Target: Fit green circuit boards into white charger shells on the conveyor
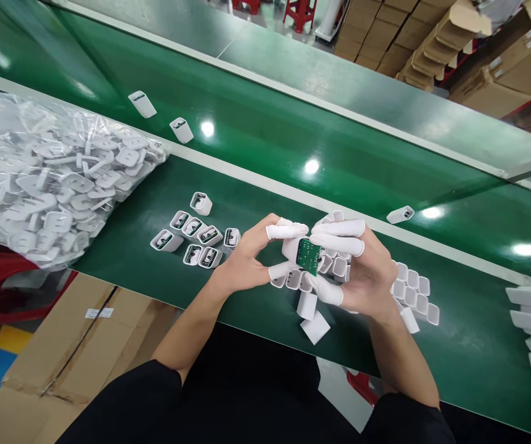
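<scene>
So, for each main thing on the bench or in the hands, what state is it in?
Left grip: closed on white case
Right grip: closed on circuit board
White case: held above the bench
Circuit board: at case's opening, at least partly outside
Clear bag: bulging with white parts
Left-side cases: open, boards showing inside
Right-side cases: bunched in rows; contents unclear

Between the near and far edges of the green work surface (126,262), a white casing (290,249) is pinched by the left hand (243,259), while a green circuit board (308,256) is held at its open end by the right hand (370,274). Board-fitted casings (171,242) are grouped toward the left end, beside a clear bag of white parts (57,185). Beyond the far edge, scattered casings (143,105) are borne by a green belt (260,145).
</scene>
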